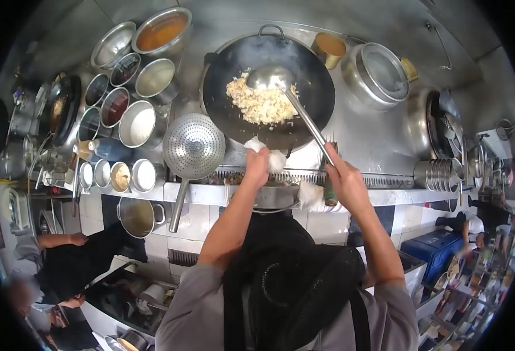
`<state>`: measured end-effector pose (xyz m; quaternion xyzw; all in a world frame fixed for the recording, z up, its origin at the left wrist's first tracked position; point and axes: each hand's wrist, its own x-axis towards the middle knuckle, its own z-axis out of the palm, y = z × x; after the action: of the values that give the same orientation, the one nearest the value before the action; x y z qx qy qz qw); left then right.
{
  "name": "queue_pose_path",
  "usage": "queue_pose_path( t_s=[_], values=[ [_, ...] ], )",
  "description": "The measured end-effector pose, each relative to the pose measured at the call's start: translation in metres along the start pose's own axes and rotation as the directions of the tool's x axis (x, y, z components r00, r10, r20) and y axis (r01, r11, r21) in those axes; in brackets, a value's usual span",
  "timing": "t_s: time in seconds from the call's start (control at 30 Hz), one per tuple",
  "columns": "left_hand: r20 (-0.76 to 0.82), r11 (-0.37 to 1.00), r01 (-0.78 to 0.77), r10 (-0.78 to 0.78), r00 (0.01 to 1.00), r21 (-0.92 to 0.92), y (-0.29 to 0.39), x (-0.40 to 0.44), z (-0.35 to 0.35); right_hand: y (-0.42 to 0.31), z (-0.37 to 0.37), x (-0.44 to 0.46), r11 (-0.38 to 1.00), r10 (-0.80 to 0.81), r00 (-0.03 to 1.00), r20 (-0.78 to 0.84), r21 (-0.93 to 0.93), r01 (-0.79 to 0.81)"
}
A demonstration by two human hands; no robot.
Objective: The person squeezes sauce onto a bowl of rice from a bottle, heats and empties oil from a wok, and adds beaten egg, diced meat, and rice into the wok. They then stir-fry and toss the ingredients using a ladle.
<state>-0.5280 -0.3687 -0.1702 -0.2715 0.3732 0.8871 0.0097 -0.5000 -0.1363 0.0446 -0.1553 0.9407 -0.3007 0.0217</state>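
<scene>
A large black wok point(222, 76) sits on the range with pale yellow, crumbly food point(263, 108) in it, perhaps egg or rice; I cannot tell which. At its near rim, my left hand point(258, 165) is closed on a folded white cloth point(277, 161), which covers the part of the rim beneath. My right hand point(345, 180) is wrapped round the long handle of a steel ladle point(307, 117). The ladle's bowl rests upon the food toward the back of the heap. Beside my right hand stands a green bamboo-like brush point(330, 190), partly hidden.
Left of the wok lies a perforated skimmer point(194, 146), near several seasoning pots point(137, 124) and a bowl of orange liquid point(162, 30). Stacked steel pans point(380, 76) stand on the right. Another person point(64, 263) is at the lower left; others are at far right.
</scene>
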Motion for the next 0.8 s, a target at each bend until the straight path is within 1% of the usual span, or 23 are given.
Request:
queue_pose_path(
  t_s=[0.03,0.07,0.1,0.13,0.17,0.2,0.23,0.3,0.33,0.37,0.43,0.47,0.5,0.53,0.57,0.6,0.63,0.7,0.73,0.77,0.8],
  values=[
    [0.001,1.0,-0.001,0.001,1.0,0.014,-0.006,0.006,-0.003,0.017,0.014,0.008,0.99,0.055,0.998,0.043,-0.131,-0.049],
    [0.004,1.0,-0.007,0.007,1.0,0.007,-0.002,0.008,0.0,0.046,0.032,0.017,0.987,0.04,0.992,0.119,-0.16,-0.021],
    [0.033,0.999,-0.003,0.002,0.999,0.033,0.003,0.005,0.0,0.045,0.028,0.02,0.987,0.04,0.992,0.117,-0.161,-0.02],
    [0.059,0.999,-0.001,-0.002,0.998,0.055,0.007,0.004,0.001,0.044,0.023,0.023,0.994,0.051,0.991,0.124,-0.102,-0.039],
    [0.055,0.999,-0.008,0.006,0.998,0.045,0.013,0.007,0.004,0.042,0.02,0.03,0.998,0.055,0.989,0.135,-0.045,-0.05],
    [0.015,0.998,-0.018,0.017,1.0,0.059,0.013,0.005,0.002,0.024,0.009,0.026,0.998,0.062,0.992,0.114,-0.014,-0.061],
    [-0.022,0.997,-0.022,0.024,0.999,0.076,0.013,0.003,0.001,0.016,0.012,0.012,0.998,0.07,0.99,0.122,-0.018,-0.068],
    [-0.013,0.996,-0.026,0.027,1.0,0.085,0.012,0.006,0.001,0.005,0.014,-0.011,0.991,0.076,0.997,0.031,-0.116,-0.072],
    [-0.001,0.994,-0.033,0.033,0.999,0.107,0.011,0.006,0.0,0.009,0.022,-0.016,0.974,0.102,0.991,0.087,-0.21,-0.082],
    [0.0,0.994,-0.026,0.026,1.0,0.105,0.01,0.006,-0.003,0.012,0.022,-0.017,0.973,0.108,0.99,0.089,-0.213,-0.087],
    [-0.004,0.989,0.01,-0.01,1.0,0.148,0.005,0.016,-0.008,0.006,0.017,-0.006,0.978,0.193,0.962,0.194,-0.115,-0.173],
    [-0.009,0.99,0.011,-0.01,1.0,0.141,0.001,0.019,-0.012,0.0,0.008,-0.008,0.979,0.182,0.969,0.167,-0.12,-0.163],
    [0.032,0.992,-0.01,0.006,0.999,0.128,0.001,0.017,-0.013,-0.012,0.002,-0.016,0.978,0.188,0.967,0.172,-0.12,-0.169],
    [0.077,0.993,-0.035,0.027,0.997,0.113,0.0,0.018,-0.014,-0.024,-0.004,-0.026,0.972,0.226,0.965,0.13,-0.1,-0.214],
    [0.079,0.993,-0.036,0.028,0.996,0.109,0.0,0.021,-0.014,-0.031,-0.007,-0.035,0.964,0.259,0.962,0.088,-0.081,-0.253],
    [0.077,0.994,-0.03,0.022,0.997,0.104,-0.005,0.025,-0.017,-0.013,0.005,-0.048,0.976,0.186,0.982,0.044,-0.125,-0.179],
    [0.076,0.995,-0.022,0.014,0.997,0.102,-0.006,0.024,-0.018,-0.008,0.009,-0.046,0.975,0.186,0.982,0.043,-0.128,-0.18],
    [0.061,0.992,0.0,-0.008,0.998,0.126,-0.006,0.022,-0.019,0.0,0.013,-0.035,0.932,0.341,0.922,0.184,-0.194,-0.306],
    [0.04,0.989,0.017,-0.023,0.999,0.147,-0.004,0.024,-0.017,0.002,0.011,-0.027,0.966,0.244,0.959,0.146,-0.12,-0.228],
    [0.041,0.989,0.014,-0.021,0.999,0.148,-0.001,0.023,-0.017,0.002,0.012,-0.025,0.967,0.242,0.96,0.144,-0.118,-0.226],
    [0.053,0.987,0.009,-0.018,0.998,0.159,-0.001,0.021,-0.019,-0.009,0.014,-0.023,0.978,0.199,0.976,0.088,-0.074,-0.193]
  ],
)
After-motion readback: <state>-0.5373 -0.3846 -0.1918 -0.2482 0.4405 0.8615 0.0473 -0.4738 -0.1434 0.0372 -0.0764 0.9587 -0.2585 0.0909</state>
